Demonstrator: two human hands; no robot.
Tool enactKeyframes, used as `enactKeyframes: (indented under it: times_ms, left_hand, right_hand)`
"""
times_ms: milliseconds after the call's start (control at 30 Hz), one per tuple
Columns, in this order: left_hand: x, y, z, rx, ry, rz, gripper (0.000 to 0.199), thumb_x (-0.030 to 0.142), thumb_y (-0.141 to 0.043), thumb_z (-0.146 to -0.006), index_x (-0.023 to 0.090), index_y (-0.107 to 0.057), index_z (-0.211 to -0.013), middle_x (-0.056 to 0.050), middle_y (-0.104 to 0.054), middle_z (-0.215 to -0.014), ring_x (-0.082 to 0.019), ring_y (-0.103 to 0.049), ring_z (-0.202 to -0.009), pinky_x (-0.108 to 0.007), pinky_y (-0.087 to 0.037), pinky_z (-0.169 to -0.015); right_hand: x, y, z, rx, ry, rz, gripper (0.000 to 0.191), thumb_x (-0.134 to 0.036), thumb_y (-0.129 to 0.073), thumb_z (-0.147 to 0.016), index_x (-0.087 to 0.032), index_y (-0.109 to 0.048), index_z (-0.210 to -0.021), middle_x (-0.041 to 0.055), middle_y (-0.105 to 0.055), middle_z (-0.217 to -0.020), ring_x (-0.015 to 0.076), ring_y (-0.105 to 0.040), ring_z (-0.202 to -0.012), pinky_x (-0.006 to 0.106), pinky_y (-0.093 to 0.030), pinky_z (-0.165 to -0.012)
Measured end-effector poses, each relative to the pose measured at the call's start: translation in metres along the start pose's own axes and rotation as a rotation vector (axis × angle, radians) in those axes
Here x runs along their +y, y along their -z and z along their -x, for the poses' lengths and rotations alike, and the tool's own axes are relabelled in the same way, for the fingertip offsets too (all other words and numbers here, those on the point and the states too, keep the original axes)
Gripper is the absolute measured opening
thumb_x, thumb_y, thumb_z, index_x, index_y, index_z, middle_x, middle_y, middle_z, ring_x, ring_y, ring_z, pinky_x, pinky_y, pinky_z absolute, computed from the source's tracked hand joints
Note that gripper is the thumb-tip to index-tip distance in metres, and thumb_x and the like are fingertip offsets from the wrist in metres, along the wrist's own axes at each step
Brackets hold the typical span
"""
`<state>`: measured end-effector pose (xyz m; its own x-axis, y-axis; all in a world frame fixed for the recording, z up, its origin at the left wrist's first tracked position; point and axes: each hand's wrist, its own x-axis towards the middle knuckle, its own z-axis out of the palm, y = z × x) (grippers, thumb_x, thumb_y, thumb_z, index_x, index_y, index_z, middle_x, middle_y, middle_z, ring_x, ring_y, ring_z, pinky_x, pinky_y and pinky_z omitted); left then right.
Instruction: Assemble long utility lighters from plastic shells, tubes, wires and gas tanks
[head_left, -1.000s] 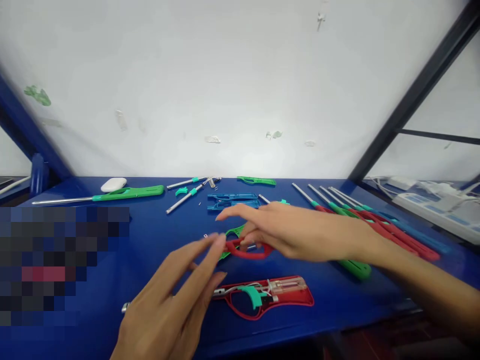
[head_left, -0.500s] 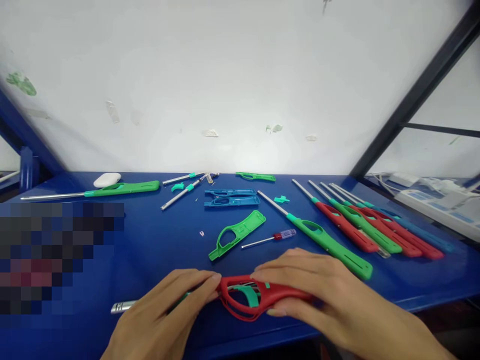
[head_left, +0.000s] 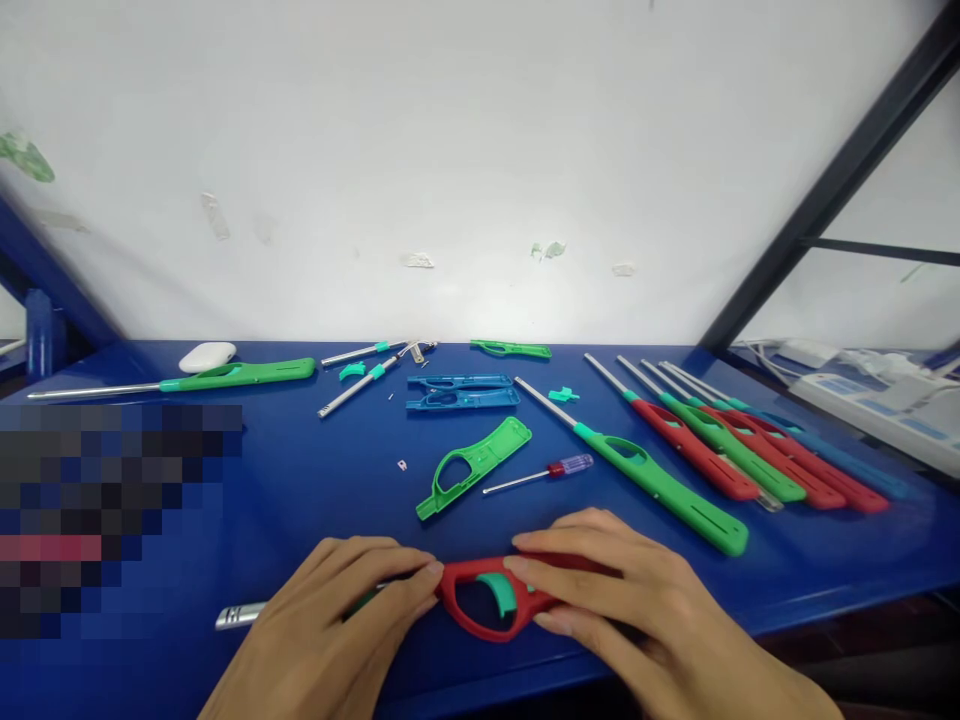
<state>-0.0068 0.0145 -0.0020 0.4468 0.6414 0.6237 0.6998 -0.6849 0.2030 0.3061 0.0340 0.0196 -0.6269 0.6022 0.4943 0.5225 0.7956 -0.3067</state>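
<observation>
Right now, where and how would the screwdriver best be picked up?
Probably by the middle of its thick handle, from above with the right hand, thumb on the near side and fingers on the far side. It lies flat, roughly left to right, its thin shaft pointing left. The green lighter close by makes the handle's right end tighter.

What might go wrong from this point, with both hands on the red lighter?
The red lighter lies close to the near edge of the blue table, so a slip of the left hand or right hand could send it off. Its casing halves might also not be fully seated; the fingers hide much of the seam. The tiny pale part lies loose on the table and could easily be brushed away.
</observation>
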Motion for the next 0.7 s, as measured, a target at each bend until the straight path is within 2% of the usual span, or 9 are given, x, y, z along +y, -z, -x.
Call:
enactKeyframes:
  times_ms: [200, 367, 467, 567, 700]
  left_hand:
    - [0.001, 0.003, -0.005, 0.034, -0.052, -0.013, 0.026, 0.021, -0.053, -0.116, 0.030, -0.076, -0.120, 0.006, -0.086, -0.110, -0.012, -0.081, -0.095, -0.022, -0.061, -0.088]
    - [0.004, 0.006, -0.007, 0.020, -0.085, -0.027, 0.027, 0.015, -0.053, -0.112, 0.028, -0.075, -0.117, 0.006, -0.085, -0.110, -0.012, -0.080, -0.097, -0.022, -0.059, -0.090]
    - [0.005, 0.007, -0.008, 0.004, -0.100, -0.031, 0.031, 0.008, -0.050, -0.110, 0.027, -0.074, -0.117, 0.006, -0.084, -0.110, -0.011, -0.079, -0.098, -0.022, -0.057, -0.090]
    - [0.007, 0.006, -0.010, 0.010, -0.115, -0.049, 0.038, 0.002, -0.046, -0.106, 0.026, -0.074, -0.116, 0.005, -0.082, -0.109, -0.011, -0.078, -0.096, -0.023, -0.056, -0.091]
    - [0.009, 0.003, -0.014, 0.023, -0.093, -0.067, 0.042, -0.001, -0.043, -0.103, 0.027, -0.073, -0.111, 0.006, -0.079, -0.100, -0.011, -0.074, -0.087, -0.022, -0.056, -0.085]
  right_hand:
    - [-0.003, 0.000, -0.004, 0.018, 0.010, -0.032, 0.031, -0.032, -0.060, -0.117, -0.028, -0.081, -0.138, 0.0014, -0.085, -0.135, 0.0197, -0.081, -0.116, 0.028, -0.067, -0.104]
    - [-0.001, -0.002, 0.001, -0.078, -0.017, -0.041, 0.031, -0.027, -0.063, -0.115, -0.028, -0.080, -0.142, 0.0016, -0.083, -0.142, 0.0223, -0.078, -0.126, 0.034, -0.065, -0.110]
    - [0.000, -0.004, 0.004, -0.074, -0.021, -0.053, 0.033, -0.026, -0.059, -0.117, -0.027, -0.079, -0.143, 0.0040, -0.083, -0.143, 0.0226, -0.078, -0.129, 0.036, -0.063, -0.111]
    - [-0.002, -0.006, 0.004, -0.059, -0.045, -0.058, 0.035, -0.026, -0.058, -0.117, -0.029, -0.077, -0.147, 0.0049, -0.083, -0.142, 0.0235, -0.077, -0.126, 0.036, -0.064, -0.107]
    - [-0.005, -0.007, 0.004, -0.070, -0.138, -0.149, 0.033, -0.031, -0.061, -0.116, -0.038, -0.077, -0.144, 0.0002, -0.082, -0.141, 0.0229, -0.076, -0.123, 0.035, -0.064, -0.107]
